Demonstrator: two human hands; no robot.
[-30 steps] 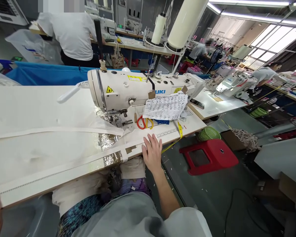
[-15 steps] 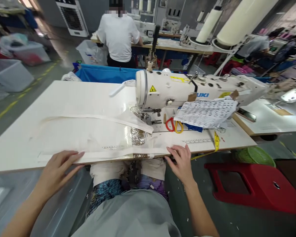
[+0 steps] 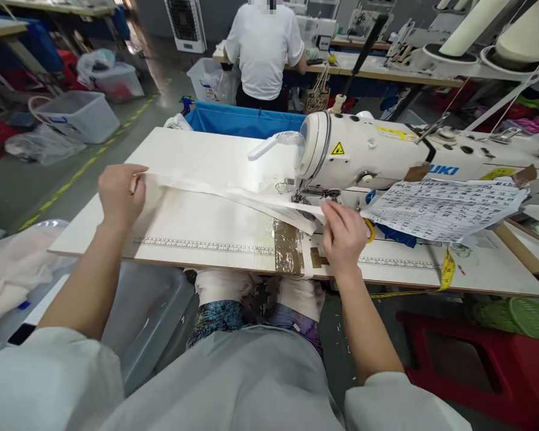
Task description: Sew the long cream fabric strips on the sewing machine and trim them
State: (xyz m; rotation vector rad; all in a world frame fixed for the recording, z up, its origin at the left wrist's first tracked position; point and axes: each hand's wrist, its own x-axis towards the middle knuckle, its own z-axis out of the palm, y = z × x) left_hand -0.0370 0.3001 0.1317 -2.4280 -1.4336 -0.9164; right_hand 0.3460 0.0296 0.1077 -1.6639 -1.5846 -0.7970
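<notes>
Partly hidden, the white strip (image 3: 197,185)

Stool (image 3: 527,365) cut off @ R edge, sheet (image 3: 444,208) txt blurry.

The single head view looked forward and down from the wearer's head, close above the surface (image 3: 215,221), taking in the lap below and the room beyond the sewing machine (image 3: 368,149).
</notes>
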